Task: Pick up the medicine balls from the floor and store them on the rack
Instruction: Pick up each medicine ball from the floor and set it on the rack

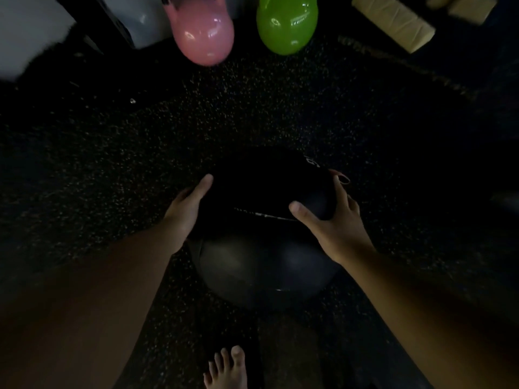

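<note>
Black medicine ball (261, 189) just beyond second ball (264, 270), overlapping it. Left hand (189, 204) and right hand (334, 220) splayed, cupping opposite sides. Likely heavy, smooth (slip risk); hold low on flanks, fingers wide. Scene dark: ball outline murky, left fingers hidden behind ball, floor (140, 164) contact unclear, rack out of view.

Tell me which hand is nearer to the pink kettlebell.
Left. The left hand, on the medicine ball's left side, sits almost straight in line with the pink kettlebell; the right hand, on the ball's right side, is farther off to the right.
</note>
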